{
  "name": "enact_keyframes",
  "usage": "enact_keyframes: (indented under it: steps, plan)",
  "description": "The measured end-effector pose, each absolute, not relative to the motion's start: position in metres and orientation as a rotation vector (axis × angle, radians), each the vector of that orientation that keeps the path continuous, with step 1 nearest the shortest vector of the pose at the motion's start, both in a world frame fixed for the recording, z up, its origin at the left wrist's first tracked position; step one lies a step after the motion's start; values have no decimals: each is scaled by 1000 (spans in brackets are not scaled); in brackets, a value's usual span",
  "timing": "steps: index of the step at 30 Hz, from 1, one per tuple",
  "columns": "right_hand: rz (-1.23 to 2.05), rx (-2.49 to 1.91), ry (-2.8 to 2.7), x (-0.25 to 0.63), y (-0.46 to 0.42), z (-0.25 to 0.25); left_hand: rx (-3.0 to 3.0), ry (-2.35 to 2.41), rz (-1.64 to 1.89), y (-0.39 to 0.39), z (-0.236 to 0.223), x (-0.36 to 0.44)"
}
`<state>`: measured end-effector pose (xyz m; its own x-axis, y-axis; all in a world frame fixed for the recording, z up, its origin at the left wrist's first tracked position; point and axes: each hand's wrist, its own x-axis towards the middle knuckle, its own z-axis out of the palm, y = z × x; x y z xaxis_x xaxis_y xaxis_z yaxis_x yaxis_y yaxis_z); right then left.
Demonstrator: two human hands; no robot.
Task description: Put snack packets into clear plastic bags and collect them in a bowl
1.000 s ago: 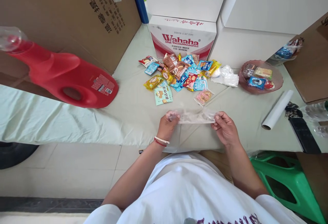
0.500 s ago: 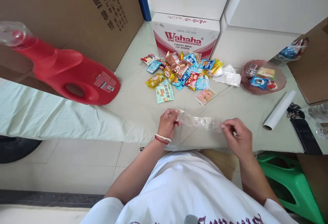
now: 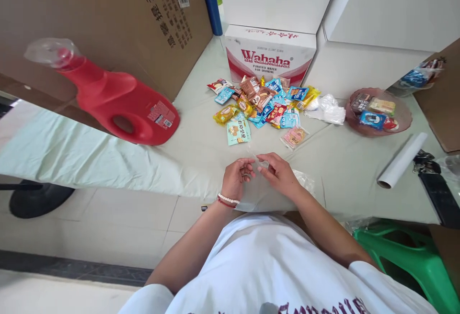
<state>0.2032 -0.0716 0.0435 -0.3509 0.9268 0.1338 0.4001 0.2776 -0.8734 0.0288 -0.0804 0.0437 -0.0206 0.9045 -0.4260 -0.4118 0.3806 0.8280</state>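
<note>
My left hand [image 3: 235, 177] and my right hand [image 3: 278, 174] meet over the near edge of a table covered with a pale green cloth [image 3: 187, 151]. Both pinch the top edge of a clear plastic bag [image 3: 304, 180], which hangs down and trails to the right of my right wrist. A bead bracelet circles my left wrist. Just beyond my fingers lies a heap of small snack packets [image 3: 262, 106], the nearest being a teal one [image 3: 238, 132] and a pink one [image 3: 294, 137].
A red detergent jug [image 3: 118, 103] lies on its side at left. A Wahaha carton [image 3: 269, 55] stands behind the snacks, with a crumpled white bag [image 3: 328, 109] beside them. A pink bowl [image 3: 402, 120] holds more packets. A white roll [image 3: 402, 161], keys and a green stool [image 3: 413, 256] are at right.
My right hand has moved left along the clear bag until it sits next to my left hand. The bag, stretched between both hands before, now bunches to the right.
</note>
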Motion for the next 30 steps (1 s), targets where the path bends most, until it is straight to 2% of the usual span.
enact_keyframes:
  steps: [7, 15, 21, 25, 30]
  plan:
    - [1039, -1261, -1869, 198, -66, 41, 686, 1279, 1130, -76, 29, 34]
    - [1173, -1323, -1739, 193, -58, 45, 831, 1214, 1176, -79, 34, 31]
    - [1393, -1350, -1337, 201, -56, 52, 488, 1068, 1211, -80, 41, 25]
    - [1437, -1254, -858, 206, -59, 63, 187, 1142, 1279, -67, 46, 21]
    - [1333, -1347, -533, 222, -58, 64, 341, 1358, 1370, -52, 55, 19]
